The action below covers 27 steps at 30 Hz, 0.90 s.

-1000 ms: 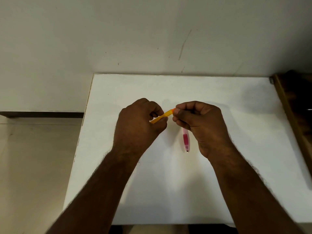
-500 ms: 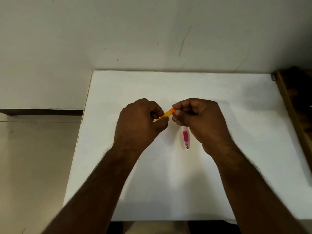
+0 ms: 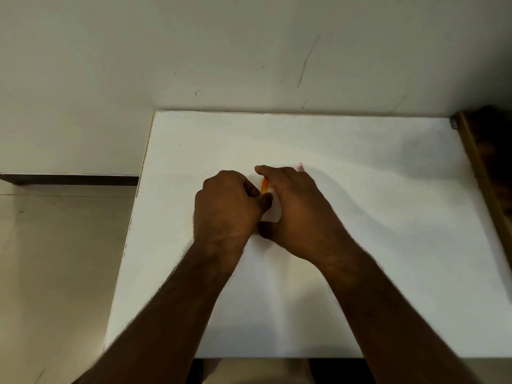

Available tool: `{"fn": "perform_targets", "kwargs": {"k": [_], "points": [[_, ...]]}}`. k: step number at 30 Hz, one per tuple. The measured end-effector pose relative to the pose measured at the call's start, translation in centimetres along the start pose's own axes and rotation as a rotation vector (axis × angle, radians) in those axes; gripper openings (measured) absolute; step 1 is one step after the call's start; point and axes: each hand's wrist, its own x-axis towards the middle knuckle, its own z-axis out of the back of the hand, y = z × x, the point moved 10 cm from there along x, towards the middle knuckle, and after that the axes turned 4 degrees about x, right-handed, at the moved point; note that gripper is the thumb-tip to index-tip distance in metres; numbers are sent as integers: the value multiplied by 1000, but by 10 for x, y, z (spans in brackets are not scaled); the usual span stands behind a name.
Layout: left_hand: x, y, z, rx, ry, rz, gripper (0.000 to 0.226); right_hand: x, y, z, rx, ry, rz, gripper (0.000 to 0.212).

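Two pens in hand. Slim orange-yellow plastic pen [image 3: 264, 186]: gripped in the curled left hand [image 3: 230, 206], mid-table. Pink plastic pen [image 3: 301, 167]: only its end peeks past the right hand [image 3: 299, 212], whose fingers lie stretched flat over it. Advised: steady the orange barrel and close lightly on the pink one. White tabletop [image 3: 388, 217]; pale scuffed wall [image 3: 249, 51]; beige floor [image 3: 55, 273].

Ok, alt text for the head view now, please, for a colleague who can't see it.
Over a white table, the left hand grips an orange pen while the right hand reaches flat beside it, fingers straight, hiding all but the tip of a pink pen. A pale wall stands behind.
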Motion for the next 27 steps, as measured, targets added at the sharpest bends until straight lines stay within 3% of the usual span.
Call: {"fn": "perform_targets", "kwargs": {"k": [4, 16, 24, 27], "points": [[1, 3, -4, 73, 6, 7, 23, 0, 4, -5, -102, 11, 38, 84], [2, 2, -4, 163, 25, -7, 31, 1, -1, -1, -93, -19, 48, 85], [4, 3, 8, 130, -41, -2, 48, -2, -49, 46, 33, -305, -248, 66], [4, 2, 14, 102, -84, 0, 47, -6, -63, 48, 17, -326, -357, 57]]}}
